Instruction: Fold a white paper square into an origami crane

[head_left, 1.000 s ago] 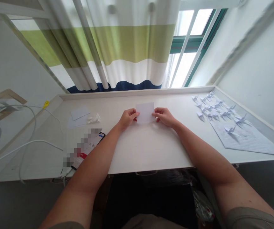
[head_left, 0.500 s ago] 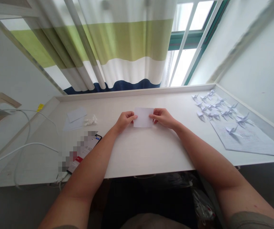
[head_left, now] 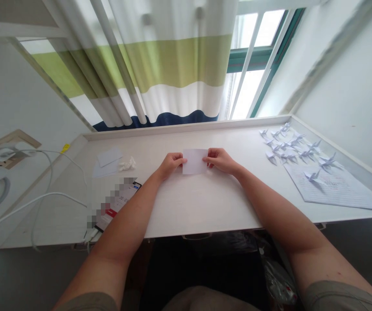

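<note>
A small white sheet of paper (head_left: 195, 162) is held flat between my hands over the middle of the white table (head_left: 186, 207). My left hand (head_left: 172, 164) pinches its left edge, thumb on top. On the opposite edge, my right hand (head_left: 220, 160) grips the paper the same way. The sheet looks unfolded, its face towards me. Fingers behind the paper are partly hidden.
Several folded paper cranes (head_left: 287, 144) stand at the right, one on a written sheet (head_left: 341, 194). At the left lie loose paper pieces (head_left: 109, 157), a crumpled white scrap (head_left: 128, 164), a phone (head_left: 121, 203) and white cables (head_left: 39, 196).
Both hands keep the same pinch on the paper, which has hardly moved. The whole view has shifted slightly, with the left-side things now a little further right. The phone's timer display has advanced.
</note>
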Tool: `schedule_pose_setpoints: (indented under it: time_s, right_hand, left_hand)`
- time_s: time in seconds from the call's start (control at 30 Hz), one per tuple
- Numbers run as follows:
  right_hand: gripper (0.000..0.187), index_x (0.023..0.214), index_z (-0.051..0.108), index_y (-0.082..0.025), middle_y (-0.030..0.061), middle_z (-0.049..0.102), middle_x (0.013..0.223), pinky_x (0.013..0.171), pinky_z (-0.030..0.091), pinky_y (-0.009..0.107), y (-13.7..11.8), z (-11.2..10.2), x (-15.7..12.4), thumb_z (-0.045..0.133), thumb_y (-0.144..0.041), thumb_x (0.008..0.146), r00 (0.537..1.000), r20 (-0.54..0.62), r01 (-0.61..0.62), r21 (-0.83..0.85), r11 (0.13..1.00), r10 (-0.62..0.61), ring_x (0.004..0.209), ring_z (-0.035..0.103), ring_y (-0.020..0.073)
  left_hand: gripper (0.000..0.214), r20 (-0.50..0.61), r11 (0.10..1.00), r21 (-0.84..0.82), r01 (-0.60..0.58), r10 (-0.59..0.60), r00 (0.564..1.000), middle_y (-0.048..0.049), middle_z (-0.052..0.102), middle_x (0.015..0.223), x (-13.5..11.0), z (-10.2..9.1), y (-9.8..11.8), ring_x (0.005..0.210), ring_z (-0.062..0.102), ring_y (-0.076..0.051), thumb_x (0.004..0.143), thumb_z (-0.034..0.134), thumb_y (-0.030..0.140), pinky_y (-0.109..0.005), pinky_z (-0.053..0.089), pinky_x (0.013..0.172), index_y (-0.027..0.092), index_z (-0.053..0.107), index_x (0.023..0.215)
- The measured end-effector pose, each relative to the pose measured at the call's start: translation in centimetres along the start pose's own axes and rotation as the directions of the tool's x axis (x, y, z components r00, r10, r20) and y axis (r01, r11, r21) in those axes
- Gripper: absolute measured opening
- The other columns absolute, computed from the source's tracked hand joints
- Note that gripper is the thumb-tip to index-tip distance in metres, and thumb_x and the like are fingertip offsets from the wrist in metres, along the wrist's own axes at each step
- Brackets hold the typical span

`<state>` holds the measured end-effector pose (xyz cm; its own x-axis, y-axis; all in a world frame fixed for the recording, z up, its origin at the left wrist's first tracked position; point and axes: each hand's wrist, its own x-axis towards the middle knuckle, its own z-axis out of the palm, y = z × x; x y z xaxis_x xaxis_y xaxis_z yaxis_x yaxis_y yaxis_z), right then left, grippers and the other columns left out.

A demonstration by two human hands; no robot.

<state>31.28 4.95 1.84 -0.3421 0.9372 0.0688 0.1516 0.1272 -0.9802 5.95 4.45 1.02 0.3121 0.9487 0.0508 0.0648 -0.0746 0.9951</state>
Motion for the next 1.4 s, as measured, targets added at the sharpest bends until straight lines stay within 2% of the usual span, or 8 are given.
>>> schedule_pose_setpoints:
  time_s: [0.13,0.23,0.37,0.63,0.87,1.03,1.2,1.4]
  right_hand:
    - [0.022,0.07,0.064,-0.019,-0.0005,0.066,0.067,0.062,0.049,0.028,-0.2,-0.3,-0.1,0.08,-0.035,0.07,0.992,0.108,-0.052,-0.067,0.996,0.059,0.065,0.059,0.0147]
    - [0.018,0.066,0.063,-0.019,-0.002,0.063,0.066,0.059,0.041,0.025,-0.6,-0.4,-0.3,0.077,-0.029,0.066,0.991,0.124,-0.04,-0.112,0.993,0.054,0.064,0.055,0.0137]
    - [0.013,0.064,0.062,-0.019,-0.0025,0.06,0.064,0.058,0.038,0.025,-0.7,-0.4,-0.5,0.074,-0.024,0.064,0.993,0.107,-0.038,-0.115,0.993,0.051,0.064,0.053,0.0134]
    - [0.019,0.075,0.054,-0.022,-0.0005,0.063,0.069,0.061,0.045,0.028,0.2,1.3,-1.0,0.069,-0.033,0.072,1.0,0.0,0.003,-0.016,1.0,-0.003,0.066,0.058,0.0158]
    - [0.024,0.081,0.054,-0.023,-0.0014,0.067,0.071,0.058,0.041,0.027,0.9,2.0,-1.5,0.072,-0.038,0.079,0.999,-0.025,0.04,0.055,0.998,-0.038,0.063,0.057,0.0146]
    - [0.026,0.082,0.055,-0.023,-0.0017,0.066,0.073,0.059,0.039,0.028,0.8,1.8,-1.9,0.074,-0.041,0.081,0.998,-0.046,0.038,0.067,0.997,-0.035,0.064,0.055,0.0147]
    - [0.029,0.077,0.055,-0.023,-0.0027,0.061,0.067,0.056,0.036,0.028,0.7,2.0,-1.7,0.075,-0.044,0.079,0.998,-0.059,0.012,0.041,0.999,-0.01,0.06,0.052,0.014]
    - [0.03,0.075,0.055,-0.023,-0.0031,0.059,0.066,0.057,0.036,0.028,0.9,2.3,-1.4,0.075,-0.045,0.074,0.995,-0.095,0.044,0.015,0.999,-0.042,0.06,0.051,0.0136]
  left_hand:
    - [0.022,0.088,0.996,0.09,-0.003,-0.005,0.996,-0.0007,0.063,0.065,-0.4,0.0,0.4,0.063,0.055,-0.016,0.065,0.077,0.038,-0.029,0.042,0.062,0.017,0.069,0.062]
    - [0.02,0.119,0.988,0.156,-0.016,-0.003,0.993,0.0008,0.06,0.061,-0.7,0.0,0.8,0.06,0.051,-0.015,0.064,0.077,0.035,-0.027,0.038,0.06,0.017,0.069,0.059]
    - [0.022,0.113,0.981,0.195,-0.011,-0.012,0.994,0.0017,0.059,0.061,-0.8,0.2,1.0,0.06,0.05,-0.014,0.064,0.08,0.035,-0.027,0.036,0.059,0.017,0.068,0.059]
    - [0.036,-0.047,0.998,0.05,-0.036,0.038,0.998,-0.0034,0.074,0.087,-2.3,1.1,-0.5,0.08,0.065,-0.018,0.075,0.078,0.05,-0.031,0.05,0.077,0.018,0.068,0.087]
    - [0.039,-0.106,0.999,-0.043,0.01,-0.014,0.994,0.0002,0.072,0.074,-2.7,1.2,-0.7,0.065,0.064,-0.016,0.071,0.082,0.046,-0.028,0.047,0.064,0.021,0.058,0.088]
    - [0.029,-0.024,0.995,-0.092,0.045,-0.048,0.999,0.0004,0.07,0.069,-2.7,1.8,-0.3,0.07,0.068,-0.018,0.071,0.08,0.035,-0.028,0.05,0.068,0.021,0.058,0.082]
    - [0.026,0.004,0.992,-0.12,0.039,-0.039,0.999,0.0005,0.07,0.069,-2.7,1.4,-0.2,0.069,0.067,-0.018,0.071,0.078,0.034,-0.028,0.049,0.068,0.021,0.058,0.082]
    - [0.028,0.018,0.998,-0.063,0.022,-0.021,1.0,-0.0013,0.073,0.073,-2.8,0.9,-0.5,0.069,0.067,-0.018,0.067,0.079,0.033,-0.029,0.048,0.068,0.02,0.06,0.083]
